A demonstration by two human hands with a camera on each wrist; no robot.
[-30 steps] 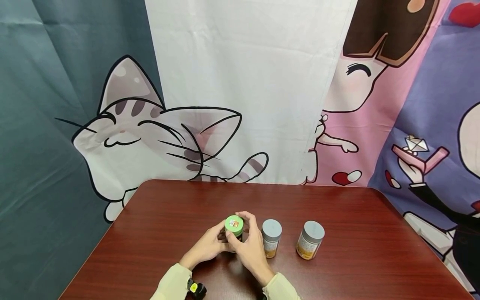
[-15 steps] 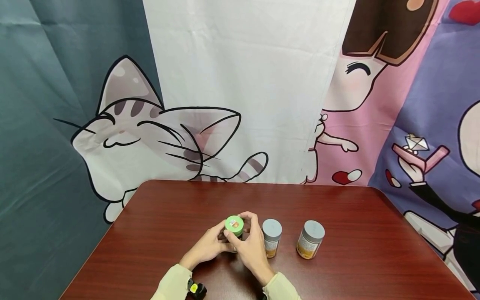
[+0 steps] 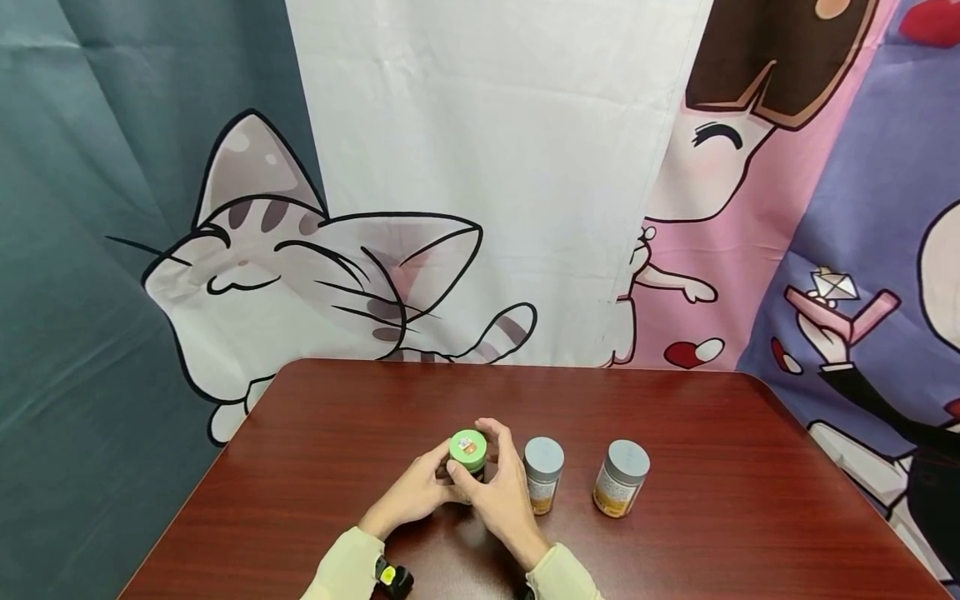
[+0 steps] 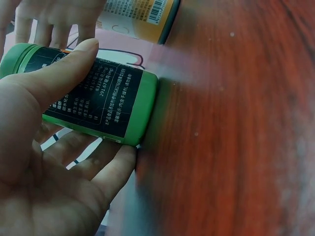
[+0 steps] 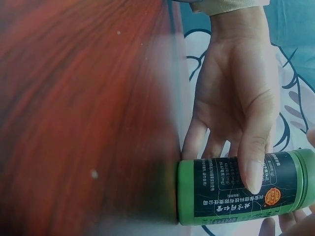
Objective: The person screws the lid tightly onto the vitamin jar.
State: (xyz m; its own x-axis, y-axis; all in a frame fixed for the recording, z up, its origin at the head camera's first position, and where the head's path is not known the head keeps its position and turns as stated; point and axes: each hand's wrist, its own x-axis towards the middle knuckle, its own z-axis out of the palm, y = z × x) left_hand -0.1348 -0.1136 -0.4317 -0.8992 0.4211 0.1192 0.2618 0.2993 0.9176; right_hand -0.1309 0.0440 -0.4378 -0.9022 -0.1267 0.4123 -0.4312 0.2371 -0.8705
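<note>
A supplement bottle [image 4: 108, 98] with a dark printed label and a green cap [image 3: 468, 450] stands upright, its base close to the table. My left hand [image 3: 416, 493] grips its body, thumb across the label and fingers round the other side. My right hand [image 3: 506, 500] is curved around the cap, thumb at its near edge and index finger arching behind it. In the right wrist view the bottle [image 5: 236, 189] hides part of my left fingers. Just right of my right hand is a grey-lidded bottle [image 3: 542, 479].
Farther right stands a second grey-lidded bottle [image 3: 621, 482] with a white and yellow label. All stand on a glossy reddish-brown table [image 3: 360, 408]. A printed cloth [image 3: 487, 167] with a cartoon cat hangs behind it. A black device [image 3: 393, 577] sits on my left wrist.
My right index finger has lifted slightly up and away from the cap. My left hand and the bottle hold almost the same place; the grey-lidded bottles have not moved.
</note>
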